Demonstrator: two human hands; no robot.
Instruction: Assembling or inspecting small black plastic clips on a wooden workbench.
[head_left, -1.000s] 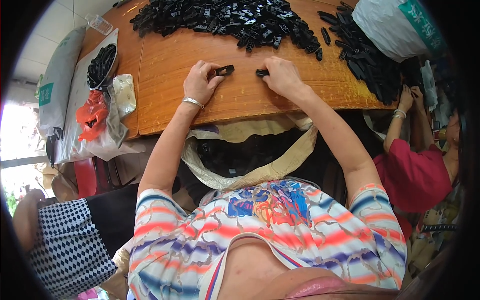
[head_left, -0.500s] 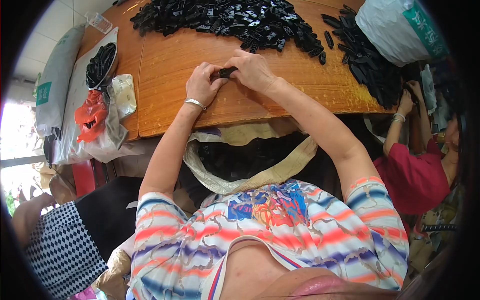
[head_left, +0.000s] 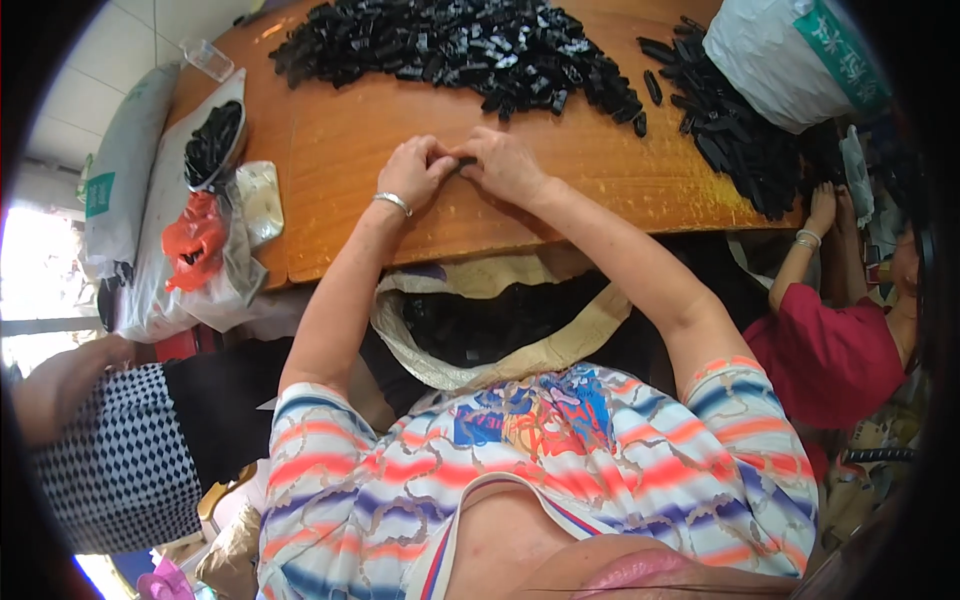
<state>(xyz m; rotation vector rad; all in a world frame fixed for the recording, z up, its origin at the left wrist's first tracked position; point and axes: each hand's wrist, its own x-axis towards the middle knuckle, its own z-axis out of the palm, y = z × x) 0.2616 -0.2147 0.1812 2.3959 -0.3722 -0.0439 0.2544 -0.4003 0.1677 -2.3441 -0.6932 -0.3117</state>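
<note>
My left hand [head_left: 412, 172] and my right hand [head_left: 508, 168] meet over the wooden table, fingertips nearly touching. Between them is a small black plastic part [head_left: 466, 161], mostly covered by the fingers, so its shape is hard to make out. Both hands are closed on it in a pinch. Beyond them lies a wide heap of similar small black plastic parts [head_left: 450, 50]. Below the table edge, against my lap, an open woven sack [head_left: 565, 338] has a pale rolled rim and dark contents.
At the right lie long black pieces [head_left: 745, 150] beside a stuffed white bag [head_left: 770, 60]. On the left are a bag of black pieces [head_left: 212, 145], a red plastic bag [head_left: 197, 240], a clear cup [head_left: 207, 60] and a long grey sack [head_left: 130, 170]. People sit on both sides.
Both hands sit slightly lower in the picture, and the black part shows less between the fingers. The view has shifted a little. At the left, another person's arm shows more.
</note>
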